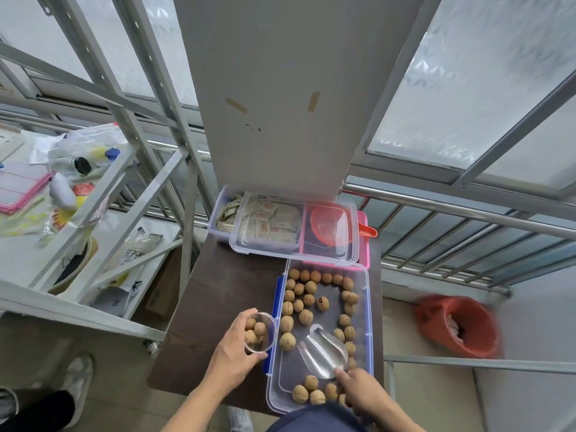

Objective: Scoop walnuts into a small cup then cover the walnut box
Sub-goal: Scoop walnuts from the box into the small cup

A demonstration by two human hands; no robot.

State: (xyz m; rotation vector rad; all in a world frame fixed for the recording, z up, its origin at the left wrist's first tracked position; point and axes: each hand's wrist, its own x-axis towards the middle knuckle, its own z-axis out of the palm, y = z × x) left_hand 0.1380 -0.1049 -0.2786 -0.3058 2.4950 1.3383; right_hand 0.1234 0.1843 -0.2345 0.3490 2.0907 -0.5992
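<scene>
A clear plastic walnut box [367,310] with blue latches lies open on the small dark table [218,307]. Walnuts [300,294] line its edges and its middle is bare. My left hand [232,357] holds a small clear cup [261,332] tilted beside the box's left wall, with a few walnuts inside. My right hand [363,392] grips the handle of a clear scoop [324,353], which rests empty inside the box near its front. A clear lid [327,254] lies across the boxes behind.
Behind the walnut box stand a clear box of sachets [224,213] and a pink box holding a red scoop [330,226]. A metal shelf rack [93,213] with bags is on the left. A railing [467,213] and a red bag [458,325] are on the right.
</scene>
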